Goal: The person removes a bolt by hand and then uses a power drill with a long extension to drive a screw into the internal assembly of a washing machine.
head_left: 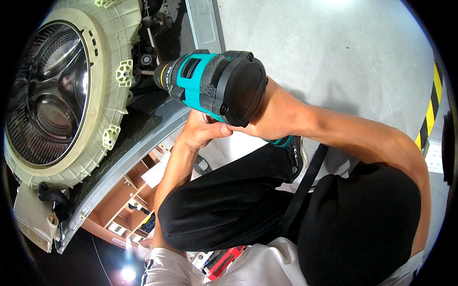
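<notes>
A teal and black cordless drill is held level in front of me, its chuck toward the washing machine on the left. My right hand is wrapped round its grip behind the black rear cap, fingers mostly hidden by the drill body. From below, my left hand closes on the drill near the grip, its thumb lying toward the right hand. A thin bit sticks out of the chuck into the dark gap beside the pale plastic tub. Whether its tip touches anything I cannot tell.
The opened washing machine shows its shiny steel drum and a grey metal frame edge. A black hose hangs at the tub's lower side. Wooden shelving stands beyond the frame. Yellow-black tape marks the grey floor.
</notes>
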The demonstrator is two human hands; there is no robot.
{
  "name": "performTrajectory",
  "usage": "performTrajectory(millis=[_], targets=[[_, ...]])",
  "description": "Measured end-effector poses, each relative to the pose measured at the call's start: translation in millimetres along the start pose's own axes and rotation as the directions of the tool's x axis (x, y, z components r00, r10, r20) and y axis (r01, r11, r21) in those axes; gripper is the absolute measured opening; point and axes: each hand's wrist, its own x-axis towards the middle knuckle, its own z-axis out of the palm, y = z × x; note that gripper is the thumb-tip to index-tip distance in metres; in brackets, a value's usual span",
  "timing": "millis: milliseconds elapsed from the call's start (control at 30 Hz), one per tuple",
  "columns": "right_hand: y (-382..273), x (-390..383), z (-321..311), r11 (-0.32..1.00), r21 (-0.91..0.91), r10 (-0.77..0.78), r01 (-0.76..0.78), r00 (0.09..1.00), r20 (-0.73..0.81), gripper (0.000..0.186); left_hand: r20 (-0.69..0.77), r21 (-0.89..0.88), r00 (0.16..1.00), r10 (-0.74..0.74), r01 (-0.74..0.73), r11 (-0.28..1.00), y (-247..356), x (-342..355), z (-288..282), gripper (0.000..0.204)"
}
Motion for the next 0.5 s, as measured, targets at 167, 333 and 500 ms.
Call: performTrajectory(millis=[167, 333, 500], targets=[[-0.8, -0.3, 0.6, 0.999, -0.005, -0.034, 0.034, 0.998, -0.048, 0.029, -0.04, -0.048, 0.999, 0.01, -0.012, 0.999, -1.5, -0.2, 1.4, 0.075], [1.4, 1.4, -0.1, 0.994, -0.065, -0.092, 0.088, 0.994, -0.063, 0.016, -0.024, 0.057, 0.998, 0.059, -0.057, 0.997, -4.0, -5.8, -5.3, 0.072], [-6.1, 3.7, -2.9, 0.999, -0.028, -0.023, 0.024, 1.0, 0.009, 0.023, -0.08, -0.057, 0.948, 0.307, -0.312, 0.948, -19.8, -10.5, -21.4, 0.079]])
